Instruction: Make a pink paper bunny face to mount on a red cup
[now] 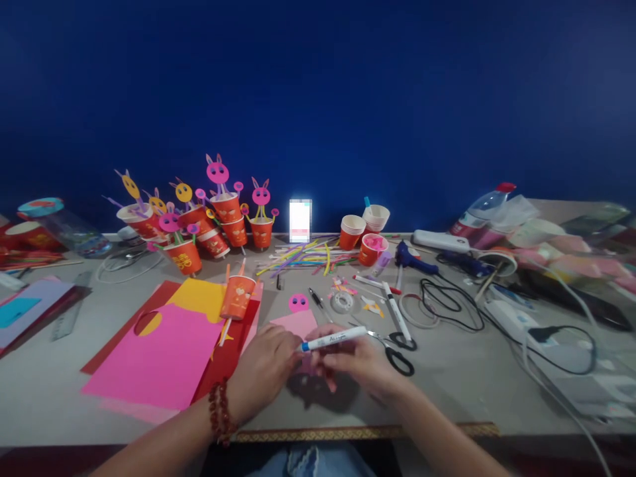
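While both hands meet at the near middle of the grey table (pixel 447 391), the right hand (pixel 360 364) is closed around a white marker pen (pixel 332 340). The pen lies almost level across the fingers, its blue end pointing toward the left hand (pixel 265 371). The left hand's fingers are curled in against a small pink paper piece (pixel 313 366) held between the two hands, just above the table. Whether they pinch it or only press on it cannot be told, since the knuckles hide the fingertips. A bead bracelet (pixel 221 411) sits on the left wrist.

Just beyond the hands lie a pale pink sheet (pixel 297 323) and a round pink face cut-out (pixel 298 303). Black-handled scissors (pixel 400 351) rest just to the right of the right hand. To the left, a bright pink sheet (pixel 154 361) overlaps a yellow sheet (pixel 199 298) and a red sheet (pixel 226 361), with an orange paper cup (pixel 237 297) lying tilted on them.

Further back (against the blue wall) stand orange cups with rabbit figures (pixel 218 199), a scatter of coloured straws (pixel 308 255), a stack of cups (pixel 352 232) and a blue glue gun (pixel 412 258). A tape roll (pixel 342 303) lies between the straws and the hands.
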Demonstrator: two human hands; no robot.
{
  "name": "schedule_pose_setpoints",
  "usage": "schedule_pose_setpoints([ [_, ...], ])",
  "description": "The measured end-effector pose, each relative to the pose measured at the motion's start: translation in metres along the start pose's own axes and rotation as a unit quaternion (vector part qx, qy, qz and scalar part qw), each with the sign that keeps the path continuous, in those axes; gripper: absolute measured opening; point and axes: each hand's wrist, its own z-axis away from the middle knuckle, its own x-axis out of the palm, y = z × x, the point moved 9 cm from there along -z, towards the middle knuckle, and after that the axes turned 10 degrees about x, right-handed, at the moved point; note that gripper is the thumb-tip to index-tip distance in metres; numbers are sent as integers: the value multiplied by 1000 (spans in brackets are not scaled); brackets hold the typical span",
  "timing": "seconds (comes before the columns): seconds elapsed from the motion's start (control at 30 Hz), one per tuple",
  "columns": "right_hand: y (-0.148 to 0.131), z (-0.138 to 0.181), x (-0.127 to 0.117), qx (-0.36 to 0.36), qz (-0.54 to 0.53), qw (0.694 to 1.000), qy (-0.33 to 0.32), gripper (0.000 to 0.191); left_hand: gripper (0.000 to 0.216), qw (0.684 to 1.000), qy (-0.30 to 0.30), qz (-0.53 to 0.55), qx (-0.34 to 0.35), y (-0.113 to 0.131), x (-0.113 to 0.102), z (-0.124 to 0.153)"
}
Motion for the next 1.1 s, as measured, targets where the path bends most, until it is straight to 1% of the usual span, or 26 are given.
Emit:
schedule_pose_setpoints([
  [0.07, -8, 4, -4, -52, 68, 994, 74, 26, 28, 999, -30, 13, -5, 4, 6, -1],
  [0.13, -9, 10, -1, -76, 83, 986, 120, 28, 31, 997, -49, 61, -4, 12, 8, -1],
  [0.17, -6, 12, 3, -75, 71, 987, 125, 30, 33, 994, -49, 94, -7, 16, 8, 0],
  [0.23, -1, 14, 12, -58, 34, 992, 110, 30, 34, 983, -47, 175, -25, 23, 5, 5],
  [0.3, -2, 18, 14, -48, 3, 994, 103, 28, 33, 959, -60, 270, -63, 25, 7, 14],
  [0.37, -17, 29, -2, -80, -31, 986, 144, 26, 38, 918, -77, 372, -116, 22, 14, 29],
  [0.4, -29, 39, -19, -121, -55, 972, 192, 27, 40, 896, -81, 411, -145, 18, 17, 37],
  [0.43, -40, 52, -38, -166, -81, 952, 245, 30, 42, 882, -77, 433, -171, 11, 18, 44],
  [0.47, -51, 64, -53, -213, -85, 930, 286, 31, 42, 880, -73, 428, -192, 3, 17, 50],
  [0.5, -57, 75, -65, -247, -78, 913, 315, 29, 41, 898, -58, 389, -199, -7, 13, 53],
  [0.53, -56, 74, -70, -227, -47, 920, 316, 26, 38, 926, -46, 327, -184, -15, 6, 51],
  [0.57, -47, 66, -71, -168, -3, 940, 298, 24, 32, 955, -50, 259, -135, -16, 1, 45],
  [0.6, -35, 56, -68, -108, 42, 955, 273, 21, 26, 975, -51, 203, -78, -15, -3, 37],
  [0.63, -19, 46, -63, -52, 83, 965, 244, 21, 23, 983, -62, 167, -38, -16, -2, 30],
  [0.67, -6, 37, -57, -15, 118, 969, 217, 21, 25, 986, -76, 149, 3, -15, 2, 24],
  [0.7, 5, 29, -51, 1, 146, 970, 196, 21, 26, 986, -87, 135, 40, -14, 6, 19],
  [0.73, 10, 22, -45, -5, 170, 969, 181, 19, 27, 985, -98, 125, 67, -15, 11, 15],
  [0.8, 14, 12, -36, -44, 218, 961, 165, 13, 28, 980, -116, 127, 95, -17, 22, 14],
  [0.87, 12, 7, -31, -96, 272, 943, 167, 9, 30, 976, -129, 141, 108, -18, 30, 17],
  [0.97, 11, 4, -29, -148, 331, 914, 183, 10, 31, 971, -140, 148, 124, -16, 35, 24],
  [1.1, 18, 0, -32, -160, 365, 896, 197, 14, 30, 970, -148, 144, 130, -14, 38, 27],
])
